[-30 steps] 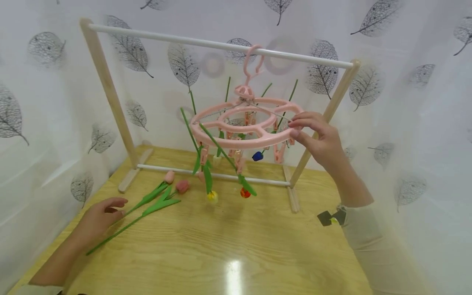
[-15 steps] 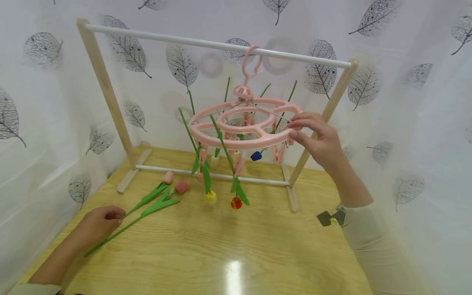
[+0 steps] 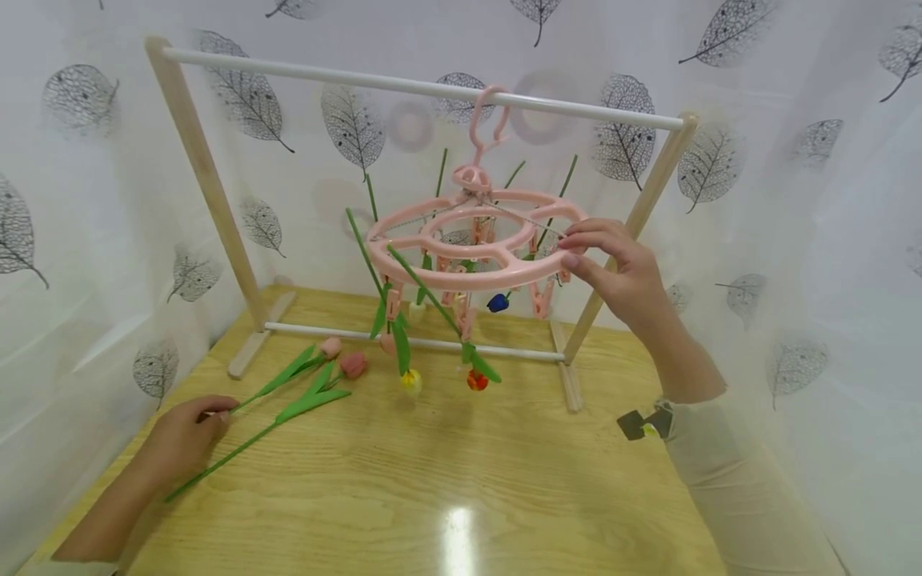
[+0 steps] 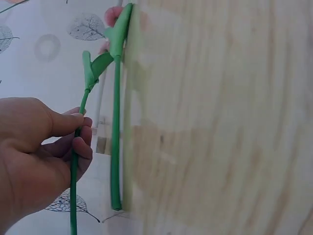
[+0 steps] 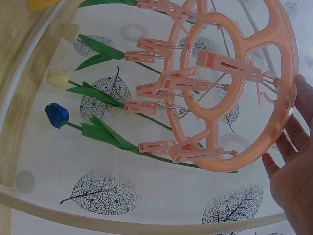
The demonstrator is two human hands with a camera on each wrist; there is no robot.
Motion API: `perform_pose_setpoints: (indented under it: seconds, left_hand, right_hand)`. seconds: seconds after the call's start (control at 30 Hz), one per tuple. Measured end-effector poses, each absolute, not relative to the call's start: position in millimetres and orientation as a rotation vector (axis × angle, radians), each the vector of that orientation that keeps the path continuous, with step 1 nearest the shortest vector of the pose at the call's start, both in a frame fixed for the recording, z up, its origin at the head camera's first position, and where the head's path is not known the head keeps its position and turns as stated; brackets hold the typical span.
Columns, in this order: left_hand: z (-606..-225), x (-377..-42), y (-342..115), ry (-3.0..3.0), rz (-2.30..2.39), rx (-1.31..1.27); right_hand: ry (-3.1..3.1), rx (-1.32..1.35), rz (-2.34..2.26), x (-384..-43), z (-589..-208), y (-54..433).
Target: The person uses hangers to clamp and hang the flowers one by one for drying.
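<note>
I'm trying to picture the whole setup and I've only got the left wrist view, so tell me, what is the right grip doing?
Observer: The right grip pinches the outer ring of a pink peg hanger.
Operator: What does that hang from?
Observer: From a white top rail.
Operator: Are any tulips clipped to it?
Observer: Yes, for one, a blue tulip hangs there bloom-down.

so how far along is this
Looks done: the blue flower, yellow flower and red flower hang from the pink hanger. In hand: the left hand pinches a pale pink flower; the right hand holds the hanger. Probably left: clipping that and the darker pink flower on the table.
</note>
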State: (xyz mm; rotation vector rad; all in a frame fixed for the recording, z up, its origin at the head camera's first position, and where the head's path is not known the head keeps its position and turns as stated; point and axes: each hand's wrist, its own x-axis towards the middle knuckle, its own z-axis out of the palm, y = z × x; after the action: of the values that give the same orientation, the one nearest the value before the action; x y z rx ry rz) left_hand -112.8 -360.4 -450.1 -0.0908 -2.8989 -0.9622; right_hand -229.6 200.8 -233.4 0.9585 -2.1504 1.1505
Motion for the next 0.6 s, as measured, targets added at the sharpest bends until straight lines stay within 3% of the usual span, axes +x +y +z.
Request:
perform_pose_setpoints:
  seconds: [0.33,0.6]
  left_hand:
    - [-419,-97,-350,-2.812,-0.977,-0.052]
    - [-400,-81,-315,-2.834,-1.076,-0.235]
  right_hand:
    - [-2.116,0.953,1.149,-232,-234,201]
    - [-2.052,0.981,1.216,-234,-234,201]
